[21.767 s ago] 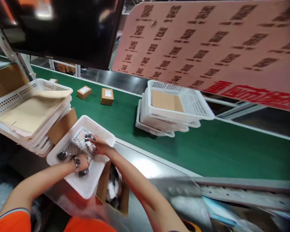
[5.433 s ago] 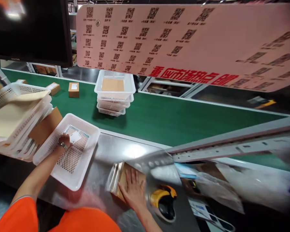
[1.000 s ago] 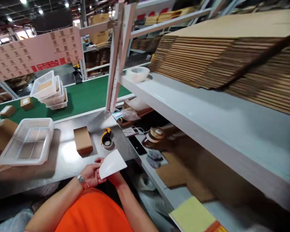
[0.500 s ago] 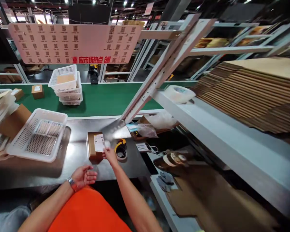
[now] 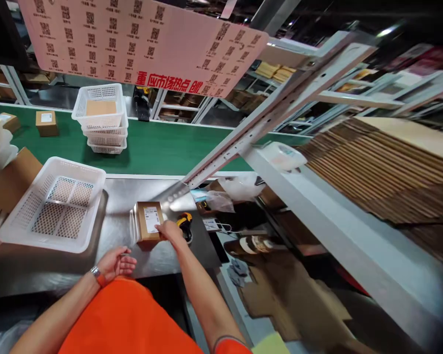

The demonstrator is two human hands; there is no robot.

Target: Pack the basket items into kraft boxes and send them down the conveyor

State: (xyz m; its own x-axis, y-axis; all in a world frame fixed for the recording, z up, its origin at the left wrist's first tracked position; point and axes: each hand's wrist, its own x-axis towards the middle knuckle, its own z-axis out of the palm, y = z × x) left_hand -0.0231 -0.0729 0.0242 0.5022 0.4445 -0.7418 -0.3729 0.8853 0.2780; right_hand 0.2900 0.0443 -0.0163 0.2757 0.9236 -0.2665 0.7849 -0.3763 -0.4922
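A small brown cardboard box (image 5: 142, 227) with a white shipping label (image 5: 152, 220) sits on the metal worktable (image 5: 114, 206). My right hand (image 5: 171, 232) grips its right side, thumb on the label's lower corner; the other fingers are partly hidden. Just beyond that hand lies a yellow and black tape dispenser (image 5: 185, 223), partly covered by the hand. My left hand (image 5: 115, 263) hovers by the table's front edge, palm turned up, fingers loosely bent and apart. Nothing is in it.
Left on the table stands a white plastic basket (image 5: 96, 196). Behind runs a green conveyor belt (image 5: 177, 150) carrying stacked baskets (image 5: 107, 140) and a small carton (image 5: 47, 124). A slanting metal post (image 5: 239, 142) and a shelf (image 5: 317, 206) with flattened cardboard (image 5: 384, 172) bound the right side.
My right hand has gone from touching the label's corner with its fingertips to gripping the box's right side. My left hand stays low, palm up. The view has tilted.
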